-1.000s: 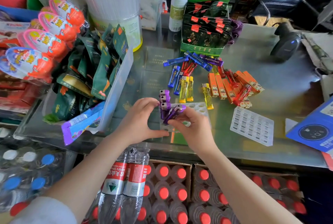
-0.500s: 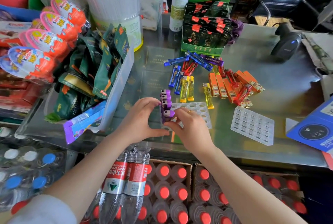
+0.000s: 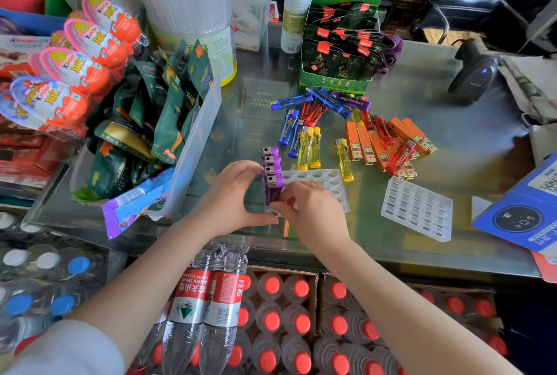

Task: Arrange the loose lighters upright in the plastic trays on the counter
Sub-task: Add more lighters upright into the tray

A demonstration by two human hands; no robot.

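Note:
A clear plastic tray [image 3: 324,179] with round holes lies on the glass counter near the front edge. Several purple lighters [image 3: 272,174] stand upright in a row along its left side. My right hand [image 3: 312,210] pinches the nearest purple lighter low on its body. My left hand [image 3: 230,200] cups the row and the tray's corner from the left, fingertips touching the lighters. Loose lighters lie flat behind the tray: blue [image 3: 289,127], yellow [image 3: 306,148], red [image 3: 401,157] and orange [image 3: 366,144]. A second tray [image 3: 417,209] lies to the right.
A bin of green snack packets [image 3: 168,121] stands at the left beside chocolate eggs [image 3: 75,67]. A green display box [image 3: 340,52] and a can [image 3: 297,13] stand behind the lighters. A barcode scanner [image 3: 474,73] and a blue box [image 3: 524,212] are at the right. Bottled water is below.
My right hand brought a tilted purple lighter down and stood it upright at the near end of the row. My left hand stayed against the row.

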